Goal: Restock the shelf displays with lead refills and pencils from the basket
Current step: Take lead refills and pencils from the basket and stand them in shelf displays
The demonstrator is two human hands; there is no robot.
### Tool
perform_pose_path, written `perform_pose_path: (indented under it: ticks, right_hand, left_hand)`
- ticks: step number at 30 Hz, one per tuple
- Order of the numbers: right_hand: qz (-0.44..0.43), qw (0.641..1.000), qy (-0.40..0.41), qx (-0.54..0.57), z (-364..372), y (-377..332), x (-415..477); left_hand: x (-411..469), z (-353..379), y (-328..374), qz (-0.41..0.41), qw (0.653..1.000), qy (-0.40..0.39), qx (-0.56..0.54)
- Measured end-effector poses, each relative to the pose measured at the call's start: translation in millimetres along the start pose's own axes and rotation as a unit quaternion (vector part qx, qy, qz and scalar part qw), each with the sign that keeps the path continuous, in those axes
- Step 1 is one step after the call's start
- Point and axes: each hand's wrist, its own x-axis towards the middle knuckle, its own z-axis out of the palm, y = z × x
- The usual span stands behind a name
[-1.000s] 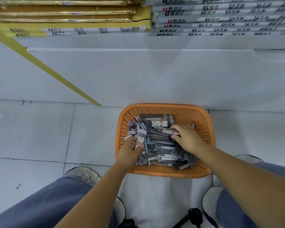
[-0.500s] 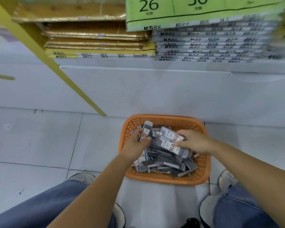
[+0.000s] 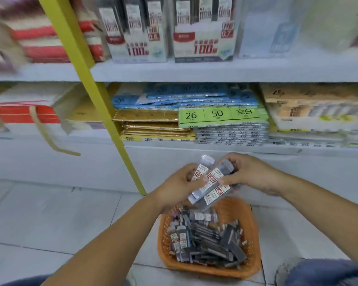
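Head view shows both hands meeting just above the orange basket (image 3: pixel 254 244) in the lower centre of the frame, sharing a loose bundle of lead refill packs (image 3: pixel 212 183). The left hand (image 3: pixel 181 182) has its fingers curled round the bundle's left side, with the thumb pressed on top. The right hand (image 3: pixel 251 174) pinches the upper right end. The packs are clear, slick-looking cases lying at slightly different angles. One pokes out at the top and others jut down toward the basket, so the bundle looks fanned rather than squared.

The likeliest slip is a pack sliding out of the fan as the hands lift toward the display boxes (image 3: pixel 203 32) at the top centre, on the upper shelf (image 3: pixel 194 72). Directly under the hands, a dropped pack would land back among the spare packs (image 3: pixel 205 237). Carried further up the frame, it could hit the tiled floor (image 3: pixel 50 213) or the stacked paper pads (image 3: pixel 232 135) on the lower shelf. Passing the whole bundle to one hand would raise that risk.

The display boxes carry what appear to be different size markings, too blurred to read with certainty. A pack could therefore go into the wrong box if its label is not checked. The boxes stand near the shelf's front edge, so a heavy push could shove them back or tip them.
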Motion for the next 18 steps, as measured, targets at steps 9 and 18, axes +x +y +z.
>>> perform_pose_path:
  ticks: [9, 18]
  right_hand:
    - [-0.159, 0.981, 0.097, -0.052, -19, -110, -28]
    - [-0.176, 0.96, 0.189, 0.104, -10, -135, -9]
  left_hand:
    - [-41, -22, 95, 0.045, 0.996, -0.046, -0.06]
    - [-36, -27, 125, 0.15, 0.98, 0.063, -0.117]
